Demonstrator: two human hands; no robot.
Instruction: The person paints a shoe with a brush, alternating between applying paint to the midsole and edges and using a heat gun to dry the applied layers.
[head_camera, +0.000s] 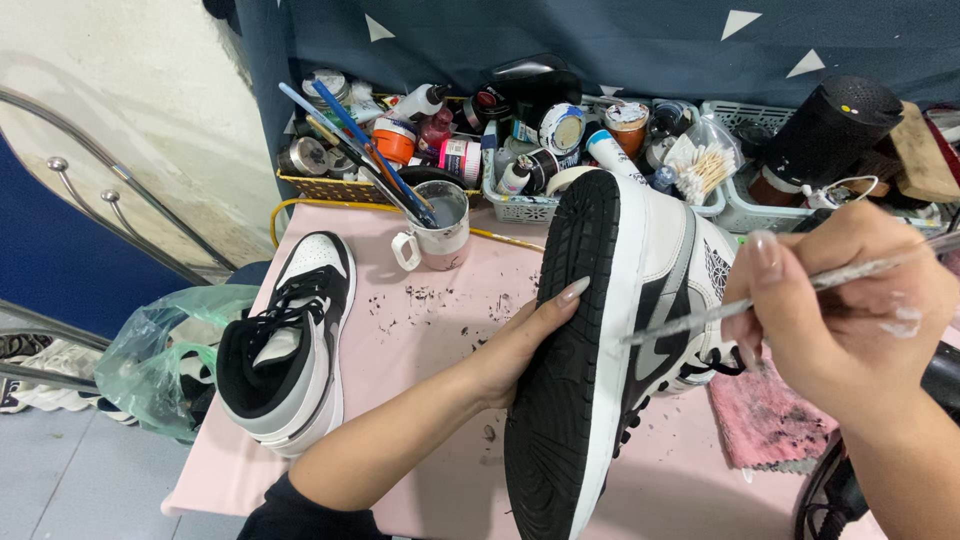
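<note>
My left hand (525, 345) presses flat against the black sole of a black, white and grey sneaker (640, 290), holding it on its side above the pink table (420, 340). With my right hand (835, 300) I grip a thin paint-stained brush (700, 320); its tip touches the white midsole edge of that sneaker. The matching second sneaker (290, 340) stands upright on the table's left side, laces showing.
A mug (437, 230) with brushes stands at the back. Behind it, baskets (520, 208) hold paint bottles, jars and cotton swabs (705, 168). A black cylinder (830, 130) sits at back right. A pink cloth (765, 420) lies at right. A green plastic bag (160, 350) hangs left of the table.
</note>
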